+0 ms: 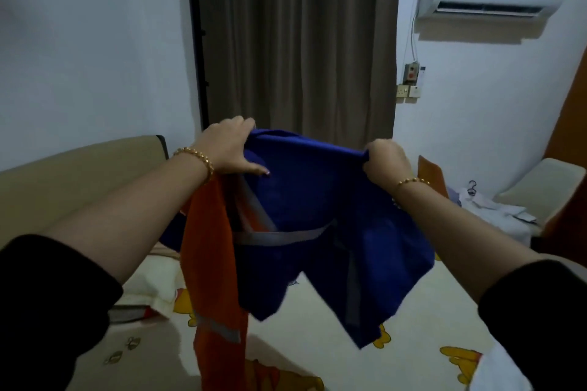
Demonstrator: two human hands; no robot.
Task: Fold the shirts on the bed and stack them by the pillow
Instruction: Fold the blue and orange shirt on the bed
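- Left hand (229, 149) grasps the blue-and-orange shirt (305, 219) at its top edge.
- Right hand (382, 162) is clenched on the other corner.
- Shirt hangs above the bed (317, 336).

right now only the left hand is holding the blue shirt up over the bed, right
Not only the left: the head view shows both the left hand and the right hand gripping the top edge of the blue shirt, holding it up over the bed.
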